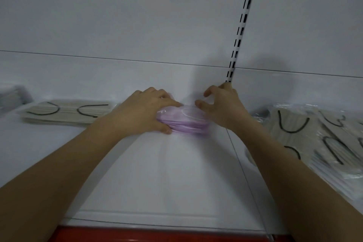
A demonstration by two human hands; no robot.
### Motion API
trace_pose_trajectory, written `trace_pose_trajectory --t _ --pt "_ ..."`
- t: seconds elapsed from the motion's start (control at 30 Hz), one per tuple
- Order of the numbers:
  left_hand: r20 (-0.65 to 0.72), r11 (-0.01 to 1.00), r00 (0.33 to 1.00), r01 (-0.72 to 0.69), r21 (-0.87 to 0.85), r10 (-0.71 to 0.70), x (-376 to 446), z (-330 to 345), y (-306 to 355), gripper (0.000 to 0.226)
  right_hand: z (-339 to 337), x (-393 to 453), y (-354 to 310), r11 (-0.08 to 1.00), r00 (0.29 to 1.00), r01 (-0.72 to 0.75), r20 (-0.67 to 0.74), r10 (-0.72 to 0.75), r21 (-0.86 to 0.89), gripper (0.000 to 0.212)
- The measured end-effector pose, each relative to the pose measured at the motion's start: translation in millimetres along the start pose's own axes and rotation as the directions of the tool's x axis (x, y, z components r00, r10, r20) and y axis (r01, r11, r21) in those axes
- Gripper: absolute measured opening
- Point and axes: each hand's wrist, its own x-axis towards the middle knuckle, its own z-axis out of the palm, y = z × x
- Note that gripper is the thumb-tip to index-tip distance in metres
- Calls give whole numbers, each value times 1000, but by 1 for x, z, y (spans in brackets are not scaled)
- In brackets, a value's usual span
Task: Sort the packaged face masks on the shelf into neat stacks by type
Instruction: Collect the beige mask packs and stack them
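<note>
Left fingers (167, 97): curled over the far left end of the purple mask pack (184, 121), thumb pressed against its near edge; the pack is pinched between thumb and fingers.
Left hand (145, 110): palm down on the left half of the pack, forearm reaching in from the lower left.
Right fingers (209, 92): bent and slightly spread, tips at the right end of the pack; whether they actually grip the wrapper cannot be told.
Right hand (224, 104): arched above the pack's right end, close to the back wall, forearm entering from the lower right.
Purple mask pack: clear-wrapped bundle of lilac masks, lying flat on the shelf (167, 173) near the back panel, between the two hands.
Left stack (66, 113): beige masks with black ear loops, squared up flat on the shelf, just beside the left wrist.
Right pile (322, 139): beige packs with black loops in clear wrap, overlapping at angles, right of the right forearm.
Far left: grey packs (11, 96), blurred, type not readable.
Shelf: white, with a red front strip (157, 235) at the near edge.
Back panel: white, with a slotted upright (242, 25) ending just behind the right hand.
</note>
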Motion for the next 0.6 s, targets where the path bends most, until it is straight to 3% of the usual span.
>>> trace_pose_trajectory --t 0.1,0.2,0.33,0.4,0.47,0.53,0.6 --pt "12 992 1000 25 -124 -24 -4 -2 -2 85 -5 1 -1 998 997 33 -73 -29 56 34" --pt "-78 976 997 -1 -216 -16 -11 -10 5 94 -18 1 -6 981 971 46 -240 1 189 21" --pt "-291 953 956 -119 -279 34 -18 -21 26 61 -55 -10 -11 941 953 44 -297 62 337 24" --pt "-365 944 928 -179 -277 69 -15 -30 39 48 -83 -21 1 953 950 41 -308 57 302 22" --pt "-349 907 936 -183 -379 44 -10 -43 62 32 -113 -34 23 973 966 -10 -248 69 229 19" --pt "-241 851 971 -131 -508 6 2 -55 92 16 -135 -44 52 988 984 -115 -121 128 106 21" --pt "-128 850 992 -71 -522 4 18 -60 124 15 -139 -49 82 963 974 -217 29 224 -162 42"
